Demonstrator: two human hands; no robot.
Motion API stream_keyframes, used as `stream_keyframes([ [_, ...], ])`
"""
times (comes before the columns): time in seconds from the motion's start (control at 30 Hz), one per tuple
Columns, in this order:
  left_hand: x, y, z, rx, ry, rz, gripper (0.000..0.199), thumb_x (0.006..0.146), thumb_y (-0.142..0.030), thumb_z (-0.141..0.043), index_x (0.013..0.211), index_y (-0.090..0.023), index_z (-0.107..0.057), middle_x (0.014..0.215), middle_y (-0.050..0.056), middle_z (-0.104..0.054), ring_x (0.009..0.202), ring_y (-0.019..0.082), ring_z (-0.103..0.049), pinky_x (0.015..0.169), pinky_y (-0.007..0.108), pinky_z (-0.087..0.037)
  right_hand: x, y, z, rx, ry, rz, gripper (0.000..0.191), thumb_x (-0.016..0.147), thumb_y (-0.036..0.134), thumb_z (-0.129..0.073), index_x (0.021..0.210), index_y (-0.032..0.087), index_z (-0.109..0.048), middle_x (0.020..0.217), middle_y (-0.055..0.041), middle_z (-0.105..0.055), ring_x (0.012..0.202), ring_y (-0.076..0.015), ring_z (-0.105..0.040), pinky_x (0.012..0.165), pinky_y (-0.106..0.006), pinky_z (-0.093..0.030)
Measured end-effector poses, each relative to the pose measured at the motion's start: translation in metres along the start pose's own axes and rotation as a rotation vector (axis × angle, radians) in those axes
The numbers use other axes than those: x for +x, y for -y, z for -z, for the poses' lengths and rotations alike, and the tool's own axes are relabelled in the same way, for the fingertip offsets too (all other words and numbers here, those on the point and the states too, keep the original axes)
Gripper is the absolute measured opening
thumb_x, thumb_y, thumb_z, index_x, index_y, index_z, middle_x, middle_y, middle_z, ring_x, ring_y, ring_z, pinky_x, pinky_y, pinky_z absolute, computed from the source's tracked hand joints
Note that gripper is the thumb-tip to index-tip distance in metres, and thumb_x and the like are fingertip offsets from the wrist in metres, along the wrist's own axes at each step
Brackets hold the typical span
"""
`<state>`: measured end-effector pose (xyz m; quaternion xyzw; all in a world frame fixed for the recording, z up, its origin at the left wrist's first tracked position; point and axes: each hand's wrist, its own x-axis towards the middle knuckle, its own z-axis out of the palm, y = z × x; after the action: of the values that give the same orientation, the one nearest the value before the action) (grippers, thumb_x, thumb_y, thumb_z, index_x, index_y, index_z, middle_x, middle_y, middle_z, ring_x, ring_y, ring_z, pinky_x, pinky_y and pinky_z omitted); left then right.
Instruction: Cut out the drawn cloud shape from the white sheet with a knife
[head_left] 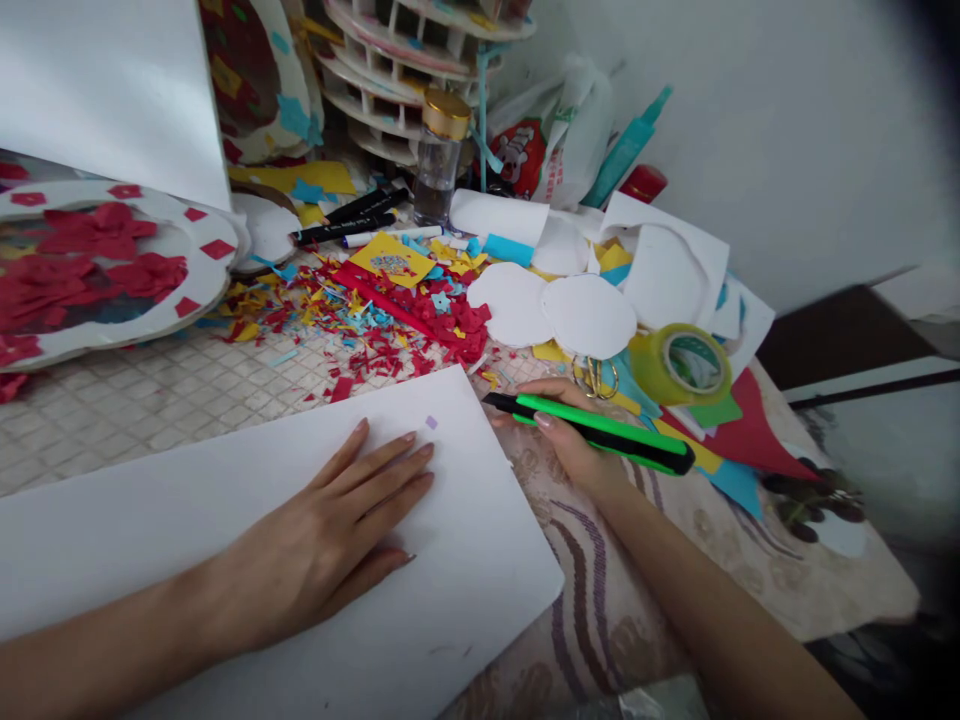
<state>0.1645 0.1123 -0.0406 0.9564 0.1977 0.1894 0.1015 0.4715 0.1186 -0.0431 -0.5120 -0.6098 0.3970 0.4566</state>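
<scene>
The left hand (pixel 319 545) is lying flat on a white board (pixel 480 590), its fingers spread and closed on nothing, near a small purple mark (pixel 431 422). The right hand (pixel 581 455) is grasping a green-and-black cutter (pixel 607 432) just beyond the board's right edge, the tool's dark tip pointing left toward the far corner. I can't make out whether any blade is showing.

The board is stretching across the near left of the patterned tablecloth (pixel 67 435). Its visible surface is showing no clear cut line, only the mark and a few faint strokes at the near side, so work on this surface seems to be at an early point.

Plenty of cutting appears done elsewhere: red, yellow and blue scraps (pixel 375 345) are littering the middle of the table, and pale rounded cutouts (pixel 589 315) are lying at the far right, beside the tape roll (pixel 645 370). At the far left, a white-rimmed piece (pixel 169 330) is already carrying red paper flowers (pixel 154 275) and small red shapes around its rim. Behind the scraps, a tiered white structure (pixel 375 85) is standing assembled, at least in part. How much is remaining, I can't tell.
</scene>
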Motion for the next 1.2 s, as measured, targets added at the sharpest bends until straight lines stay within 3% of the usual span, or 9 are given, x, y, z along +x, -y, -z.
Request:
stream_keyframes([
  [0.2, 0.001, 0.000, 0.000, 0.023, 0.008, -0.006, 0.050, 0.098, -0.027, -0.056, 0.143, -0.009, -0.047, 0.150, 0.013, -0.048, 0.147, 0.024, -0.032, 0.126, 0.047, -0.008, -0.002, 0.008, -0.001, -0.140, 0.083, 0.042, 0.026, 0.094, 0.039, -0.062, 0.116, 0.025, -0.063, 0.104, -0.0058, -0.075, 0.102, -0.0223, -0.069, 0.092, -0.038, -0.054],
  [0.43, 0.000, 0.000, -0.001, 0.015, 0.006, -0.007, 0.051, 0.098, -0.027, -0.055, 0.144, -0.009, -0.046, 0.150, 0.014, -0.048, 0.146, 0.025, -0.034, 0.125, 0.048, -0.010, -0.003, 0.014, -0.006, -0.140, 0.046, 0.082, 0.024, 0.093, 0.037, -0.061, 0.114, 0.027, -0.064, 0.100, -0.0043, -0.074, 0.099, -0.0214, -0.069, 0.087, -0.035, -0.056],
  [0.67, 0.000, 0.001, -0.002, -0.012, 0.009, 0.012, 0.052, 0.097, -0.027, -0.057, 0.145, -0.011, -0.046, 0.151, 0.014, -0.046, 0.146, 0.026, -0.034, 0.125, 0.049, -0.012, 0.003, 0.020, -0.019, -0.224, 0.158, 0.167, 0.023, 0.092, 0.038, -0.059, 0.109, 0.025, -0.069, 0.102, -0.0060, -0.073, 0.093, -0.0210, -0.070, 0.079, -0.032, -0.057],
  [0.8, 0.000, 0.001, -0.002, -0.010, 0.009, 0.009, 0.050, 0.098, -0.028, -0.056, 0.143, -0.010, -0.048, 0.151, 0.013, -0.046, 0.146, 0.026, -0.034, 0.125, 0.049, -0.011, 0.007, 0.020, -0.022, -0.197, 0.157, 0.146, 0.025, 0.092, 0.041, -0.058, 0.108, 0.024, -0.068, 0.098, -0.0057, -0.074, 0.089, -0.0201, -0.070, 0.077, -0.031, -0.058],
  [1.2, 0.001, 0.000, -0.002, -0.021, 0.005, 0.014, 0.050, 0.096, -0.028, -0.058, 0.143, -0.010, -0.049, 0.150, 0.014, -0.047, 0.145, 0.027, -0.036, 0.125, 0.050, -0.012, 0.013, 0.027, -0.024, -0.235, 0.208, 0.160, 0.021, 0.090, 0.026, -0.057, 0.108, 0.023, -0.067, 0.099, -0.0050, -0.075, 0.089, -0.0192, -0.070, 0.078, -0.030, -0.057],
])
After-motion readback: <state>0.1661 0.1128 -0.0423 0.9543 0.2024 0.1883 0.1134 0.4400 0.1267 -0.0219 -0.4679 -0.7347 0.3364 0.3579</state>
